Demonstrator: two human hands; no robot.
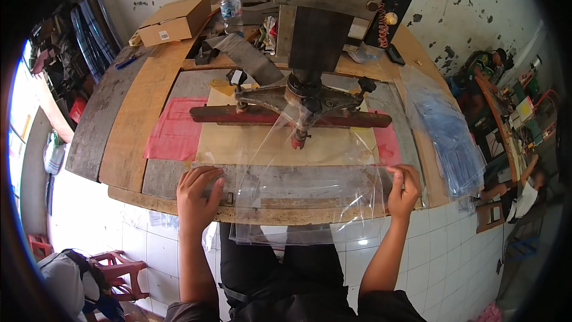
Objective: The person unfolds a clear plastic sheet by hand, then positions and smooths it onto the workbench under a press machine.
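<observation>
Take the red bar as the centre of a clock, with 12 o'clock away from you. The largest thing is the worn wooden tabletop (128, 113) in front of you. Next comes the press (319, 39), which stands toward 12 o'clock and carries the red bar (351, 120) across the middle. The clear plastic sheet (310, 197) lies at 6 o'clock, and its near end hangs over the front edge toward you. I cannot tell whether its far end passes under the bar. It looks light, thin and soft, probably slippery, and it may crease or slide easily. I judge it is best held flat by both side edges, near the corners, with a gentle pinch. At 3 o'clock is a pile of plastic sheets (450, 143), and between 10 and 11 the cardboard box (185, 27). Your left hand (199, 194) is near 8 o'clock, fingers loosely curved, thumb apart, just beside the sheet and without grip. Your right hand (405, 191), at 4 o'clock, has bent fingers at the sheet's edge; whether they pinch it, I cannot tell. Smallest, the water bottle (231, 13) stands near 11 o'clock.
</observation>
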